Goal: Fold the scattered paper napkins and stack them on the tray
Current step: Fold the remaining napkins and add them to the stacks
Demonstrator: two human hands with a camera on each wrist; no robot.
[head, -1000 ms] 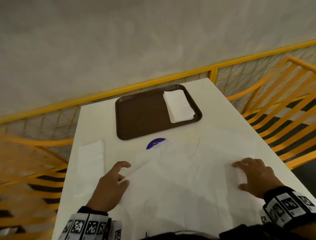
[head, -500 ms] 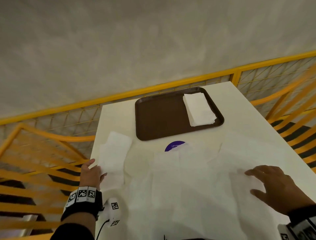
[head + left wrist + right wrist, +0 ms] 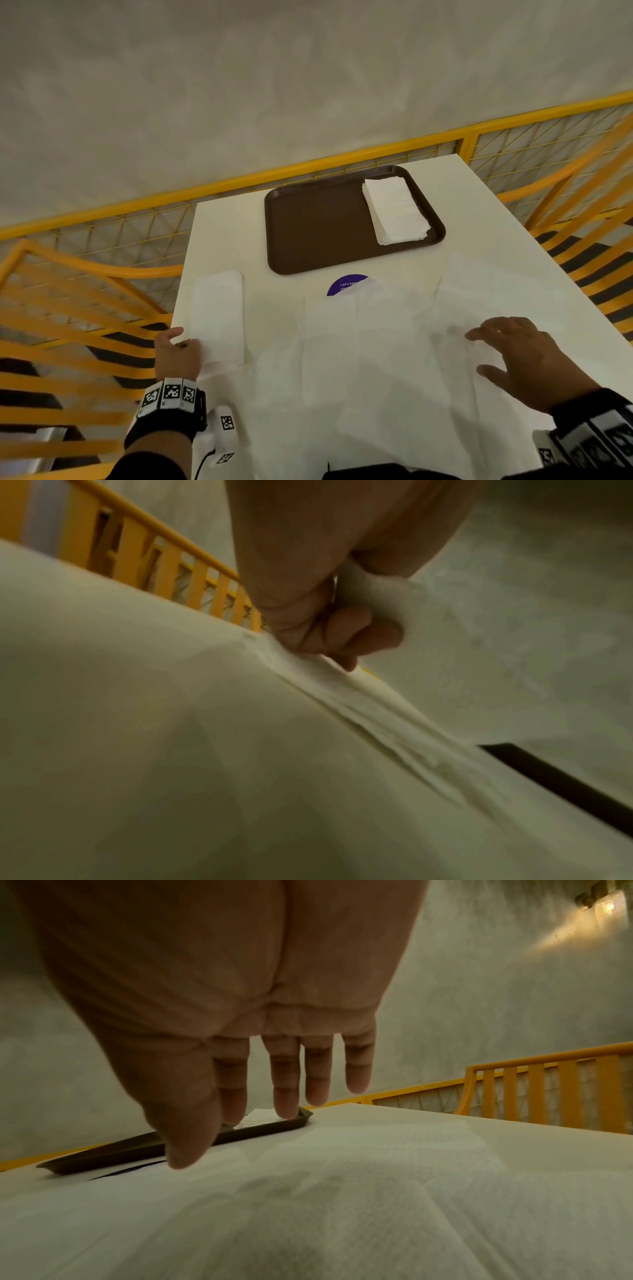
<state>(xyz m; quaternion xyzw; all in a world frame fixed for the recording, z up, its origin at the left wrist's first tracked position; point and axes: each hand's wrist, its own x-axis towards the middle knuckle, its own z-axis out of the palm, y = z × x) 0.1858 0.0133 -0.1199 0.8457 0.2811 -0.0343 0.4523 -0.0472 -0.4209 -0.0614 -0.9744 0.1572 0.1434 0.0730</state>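
Observation:
A brown tray [image 3: 308, 233] sits at the far middle of the white table, with a stack of folded napkins [image 3: 394, 209] in its right end. Several unfolded white napkins [image 3: 370, 342] overlap across the near half of the table. A folded napkin [image 3: 217, 315] lies at the table's left edge. My left hand [image 3: 178, 353] pinches its near corner, and the left wrist view shows the fingers [image 3: 342, 631] curled round the paper's edge. My right hand [image 3: 520, 359] hovers flat over the loose napkins on the right, fingers [image 3: 284, 1085] straight and spread, holding nothing.
A purple round sticker [image 3: 346, 284] on the table shows partly from under the napkins, just in front of the tray. Yellow railings [image 3: 102, 267] run along the left, far and right sides of the table. A grey wall rises behind.
My left hand left the loose napkins in the middle, went to the table's left edge and took hold of the folded napkin's near corner. My right hand lifted slightly but stayed over the right-hand napkins.

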